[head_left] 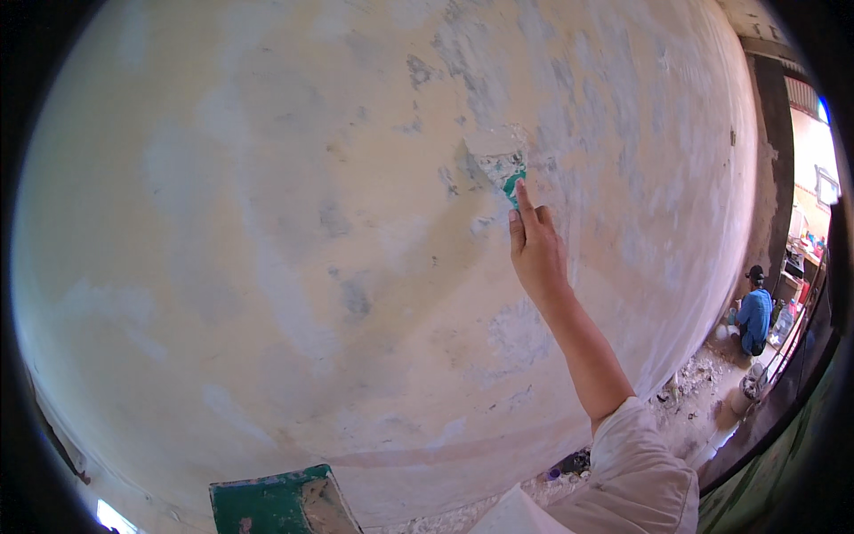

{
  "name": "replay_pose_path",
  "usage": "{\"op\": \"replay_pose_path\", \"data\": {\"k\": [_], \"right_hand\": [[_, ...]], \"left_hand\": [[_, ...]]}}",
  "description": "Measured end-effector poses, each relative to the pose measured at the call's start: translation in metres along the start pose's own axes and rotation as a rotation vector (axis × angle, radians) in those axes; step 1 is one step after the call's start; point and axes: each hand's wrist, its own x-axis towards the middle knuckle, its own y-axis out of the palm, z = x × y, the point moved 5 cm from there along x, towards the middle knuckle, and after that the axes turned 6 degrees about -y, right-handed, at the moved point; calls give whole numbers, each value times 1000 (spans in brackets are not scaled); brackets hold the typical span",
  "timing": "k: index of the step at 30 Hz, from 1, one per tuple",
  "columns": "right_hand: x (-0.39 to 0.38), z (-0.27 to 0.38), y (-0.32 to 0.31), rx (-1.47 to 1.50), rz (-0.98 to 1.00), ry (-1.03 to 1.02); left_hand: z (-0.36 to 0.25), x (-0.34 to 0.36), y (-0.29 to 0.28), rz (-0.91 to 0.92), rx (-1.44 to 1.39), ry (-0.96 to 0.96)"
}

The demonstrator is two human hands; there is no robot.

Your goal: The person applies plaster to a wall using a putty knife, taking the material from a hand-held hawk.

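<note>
My right hand (540,254) grips a putty knife (511,182) with a green handle, its index finger stretched along the handle. The broad blade, smeared with pale filler, lies against the wall (267,222). Grey scuffs and whitish patches mottle the cream surface, thickest around and above the blade. A green flat board (245,505) with a beige lump of filler (329,509) on it shows at the lower edge. Whatever supports this board is out of the picture, and so is my left hand.
Along the wall's foot at right, the floor is strewn with pale debris (698,374). Farther back a person in blue (756,316) crouches beside the wall. A bucket (745,392) stands nearer, and a dark door frame (772,151) borders a bright opening. Something purple (553,473) lies low by the wall.
</note>
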Motion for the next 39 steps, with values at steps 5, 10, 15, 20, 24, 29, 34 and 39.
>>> {"op": "replay_pose_path", "data": {"k": [5,10,15,20,24,29,34,39], "right_hand": [[-27,-1,8,8,68,16],[-57,-8,8,94,11,-40],[-16,10,9,54,-107,-99],[5,16,12,6,20,-35],[-16,18,17,-31,126,5],[-62,19,-1,77,97,-14],[-15,20,-10,59,-94,-105],[-6,32,12,20,50,28]], "left_hand": [[-1,2,2,16,22,15],[8,5,-6,35,29,46],[31,13,-14,-4,-4,49],[-5,-1,-1,-58,-35,-22],[-3,6,2,-48,-19,-13],[-5,10,3,-31,-26,-39],[-8,14,5,-14,-17,-38],[-11,18,11,3,-6,-43]]}}
